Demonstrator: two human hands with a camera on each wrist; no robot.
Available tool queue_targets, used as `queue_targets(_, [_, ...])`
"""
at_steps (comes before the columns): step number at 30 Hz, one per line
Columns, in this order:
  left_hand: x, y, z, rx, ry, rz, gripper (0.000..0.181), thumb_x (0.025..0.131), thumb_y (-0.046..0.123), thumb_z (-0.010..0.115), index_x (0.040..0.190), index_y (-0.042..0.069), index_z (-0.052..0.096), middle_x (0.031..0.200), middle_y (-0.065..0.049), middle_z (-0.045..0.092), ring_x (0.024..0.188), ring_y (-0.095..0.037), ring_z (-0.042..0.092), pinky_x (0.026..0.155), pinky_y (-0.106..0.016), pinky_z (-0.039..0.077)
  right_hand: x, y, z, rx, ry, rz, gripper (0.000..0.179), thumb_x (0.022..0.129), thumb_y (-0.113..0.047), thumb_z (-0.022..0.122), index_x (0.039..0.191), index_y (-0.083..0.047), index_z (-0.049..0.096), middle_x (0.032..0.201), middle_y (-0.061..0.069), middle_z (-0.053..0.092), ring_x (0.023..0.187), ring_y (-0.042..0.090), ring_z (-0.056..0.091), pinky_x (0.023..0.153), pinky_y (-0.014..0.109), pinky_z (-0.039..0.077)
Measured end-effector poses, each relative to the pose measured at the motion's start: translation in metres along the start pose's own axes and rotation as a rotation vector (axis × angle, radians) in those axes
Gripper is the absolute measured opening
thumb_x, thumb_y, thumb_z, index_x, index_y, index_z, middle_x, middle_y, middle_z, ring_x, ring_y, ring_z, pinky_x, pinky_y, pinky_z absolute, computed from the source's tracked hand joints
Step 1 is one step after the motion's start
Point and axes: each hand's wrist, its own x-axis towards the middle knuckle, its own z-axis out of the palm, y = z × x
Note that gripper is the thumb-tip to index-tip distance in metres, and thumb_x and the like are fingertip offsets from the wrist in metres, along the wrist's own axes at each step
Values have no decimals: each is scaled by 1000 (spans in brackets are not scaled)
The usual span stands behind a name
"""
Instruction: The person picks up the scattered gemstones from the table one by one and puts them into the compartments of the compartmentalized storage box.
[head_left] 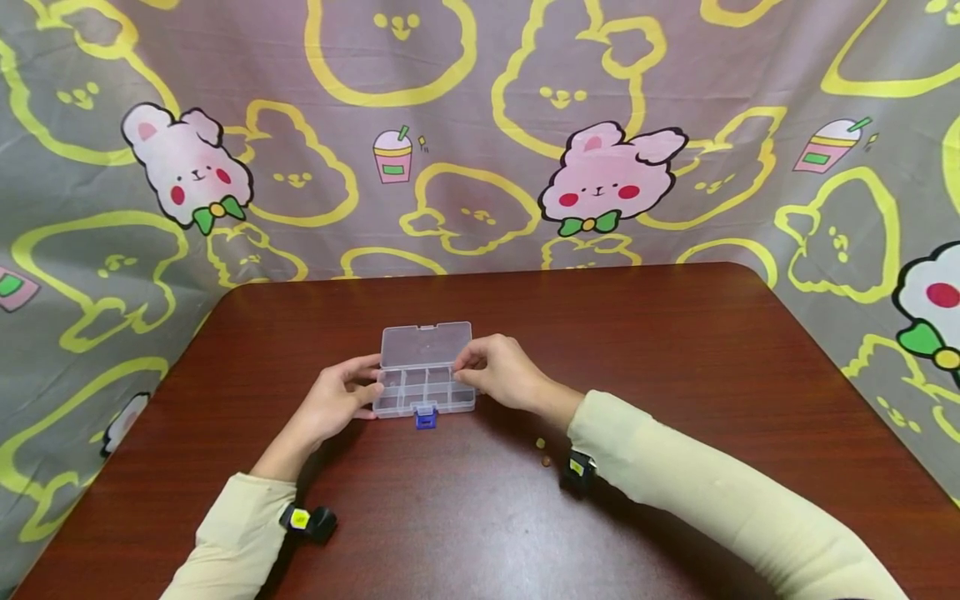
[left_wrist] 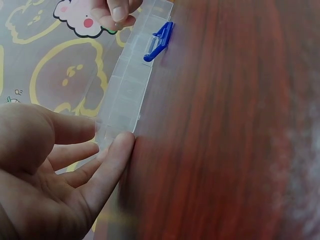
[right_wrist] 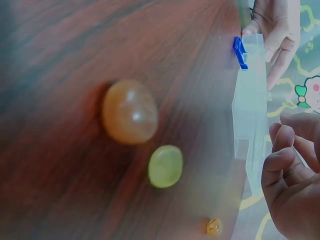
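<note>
A clear plastic compartment box (head_left: 401, 412) lies on the table with its lid (head_left: 426, 346) raised at the back and a blue latch (head_left: 425, 418) at the front. My left hand (head_left: 333, 402) grips the box's left end between thumb and fingers. Over the right-hand compartments, my right hand (head_left: 506, 372) has thumb and fingertips brought together; a tiny pale piece (left_wrist: 117, 25) shows at these tips in the left wrist view. In the right wrist view, a glossy orange bead (right_wrist: 130, 112), a yellow-green bead (right_wrist: 165, 166) and a smaller orange bead (right_wrist: 214, 227) lie near that hand.
The dark reddish-brown table (head_left: 637, 333) reaches back to a patterned curtain (head_left: 465, 125), which also hangs along both sides. Black wrist cameras are strapped at the left cuff (head_left: 247, 517) and the right cuff (head_left: 611, 433).
</note>
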Motion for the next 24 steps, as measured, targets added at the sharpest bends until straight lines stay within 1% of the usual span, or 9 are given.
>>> queue_targets(5, [0,-2,0,0,-1,3,51,97,-2,61,145,-8,45,128,-32,56,91,-27,64,66,-35,62,5,-3,3,-39,7,-28,3,88,-7,76,90,-5,77,78,-4,71,69,6,60,63,21,50])
queue_targets(12, [1,-2,0,-9,-4,8,51,97,-3,61,145,-8,45,128,-32,56,91,-28,64,67,-35,62,11,-4,9,-68,17,-53,3,87,-7,76,90,-7,78,78,-4,72,67,6,59,62,21,48])
queue_targets(24, [0,-2,-1,-10,0,3,51,97,-2,62,145,-7,45,129,-31,56,92,-28,64,67,-36,62,20,-10,21,-87,16,-49,4,87,-7,77,91,-8,79,80,-4,73,66,3,57,63,19,48])
